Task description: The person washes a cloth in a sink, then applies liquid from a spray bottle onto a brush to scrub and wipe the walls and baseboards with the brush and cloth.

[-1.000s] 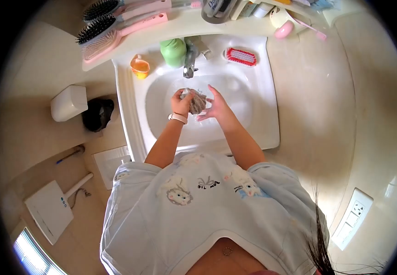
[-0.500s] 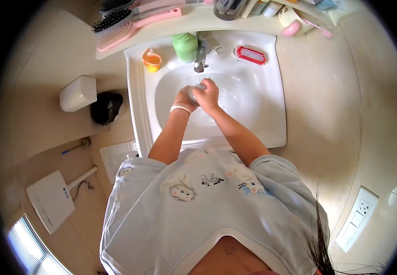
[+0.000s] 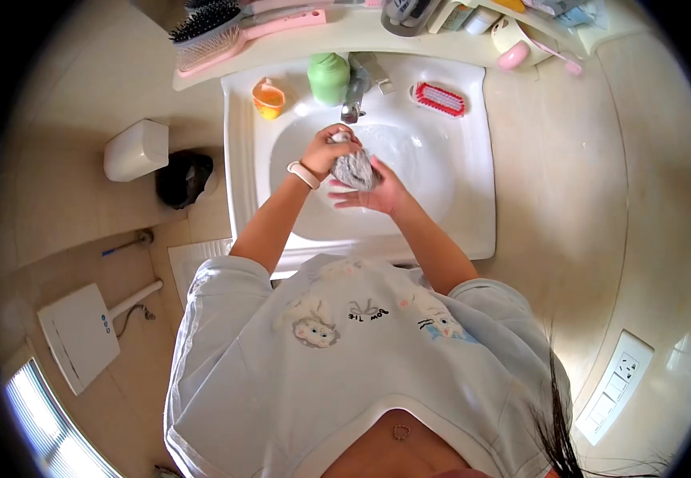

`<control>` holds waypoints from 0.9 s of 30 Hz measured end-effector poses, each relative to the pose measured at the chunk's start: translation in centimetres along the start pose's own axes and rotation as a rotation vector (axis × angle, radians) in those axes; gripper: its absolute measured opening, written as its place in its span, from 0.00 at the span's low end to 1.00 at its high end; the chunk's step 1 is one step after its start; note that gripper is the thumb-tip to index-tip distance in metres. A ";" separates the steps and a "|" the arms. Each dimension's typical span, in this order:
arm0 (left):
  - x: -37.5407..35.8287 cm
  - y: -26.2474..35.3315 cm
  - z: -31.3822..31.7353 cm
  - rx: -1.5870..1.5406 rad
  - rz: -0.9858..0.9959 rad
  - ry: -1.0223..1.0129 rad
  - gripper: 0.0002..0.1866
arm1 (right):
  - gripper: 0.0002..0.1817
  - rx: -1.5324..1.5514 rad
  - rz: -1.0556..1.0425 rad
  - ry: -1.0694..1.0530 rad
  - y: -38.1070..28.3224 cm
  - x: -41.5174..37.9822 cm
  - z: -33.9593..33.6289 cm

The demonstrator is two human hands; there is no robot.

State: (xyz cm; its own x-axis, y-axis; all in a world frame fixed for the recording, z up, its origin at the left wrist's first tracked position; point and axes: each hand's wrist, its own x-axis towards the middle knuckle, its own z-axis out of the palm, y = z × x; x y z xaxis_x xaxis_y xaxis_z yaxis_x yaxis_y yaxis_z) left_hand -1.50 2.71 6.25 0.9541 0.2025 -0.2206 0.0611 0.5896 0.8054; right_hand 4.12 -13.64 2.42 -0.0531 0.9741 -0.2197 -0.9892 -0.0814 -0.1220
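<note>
Over the white washbasin, a wet, bunched grey cloth is between my two hands. My left hand, with a pale band at its wrist, is closed on the upper end of the cloth, just below the tap. At the lower right end is my right hand. Its thumb rests against the cloth, while its fingers stretch out spread beneath. Folds hide the cloth's exact kind.
Along the basin's back rim stand an orange cup, a green bottle and a red-edged scrubbing brush. Hairbrushes and a mug sit on the shelf above. A black-lined bin is at left.
Both hands were clasped tightly round the cloth. Now the right hand has shifted lower with its fingers spread, the left has moved up slightly, and more of the cloth shows.
</note>
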 end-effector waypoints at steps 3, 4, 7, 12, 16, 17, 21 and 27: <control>0.5 0.8 0.5 0.194 -0.032 -0.134 0.09 | 0.33 0.030 -0.122 0.095 0.9 -0.4 0.0; 0.9 1.0 0.4 0.198 -0.027 -0.130 0.09 | 0.29 0.061 -0.160 0.209 0.9 -0.2 1.2; 1.7 0.2 0.0 0.343 -0.253 -0.044 0.17 | 0.23 -0.409 -0.067 0.398 0.8 0.5 1.5; 1.8 -2.2 2.0 1.153 -0.153 0.213 0.18 | 0.21 -0.807 -0.238 0.810 3.3 2.8 0.5; 2.3 -4.7 2.0 1.264 -0.230 0.336 0.13 | 0.21 -1.135 -0.252 0.978 4.8 4.0 -0.8; 2.6 -5.1 1.9 1.377 -0.307 0.331 0.13 | 0.25 -1.124 -0.364 1.013 5.4 5.0 -2.1; 3.7 -9.7 -3.2 1.667 -0.401 0.195 0.13 | 0.35 -1.241 -0.371 0.963 5.9 6.0 -6.6; -0.3 -4.7 -5.1 1.228 -0.326 0.564 0.15 | 0.54 -1.365 0.256 0.634 -1.2 3.5 -3.6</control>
State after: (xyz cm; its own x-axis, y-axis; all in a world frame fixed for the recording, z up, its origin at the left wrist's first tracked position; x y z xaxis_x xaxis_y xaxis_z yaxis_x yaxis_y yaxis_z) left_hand -3.60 3.88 -0.30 0.6194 0.6482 -0.4429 0.7517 -0.3270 0.5727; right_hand 5.65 -10.92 -1.71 0.2187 0.6847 -0.6952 -0.0659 -0.7005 -0.7106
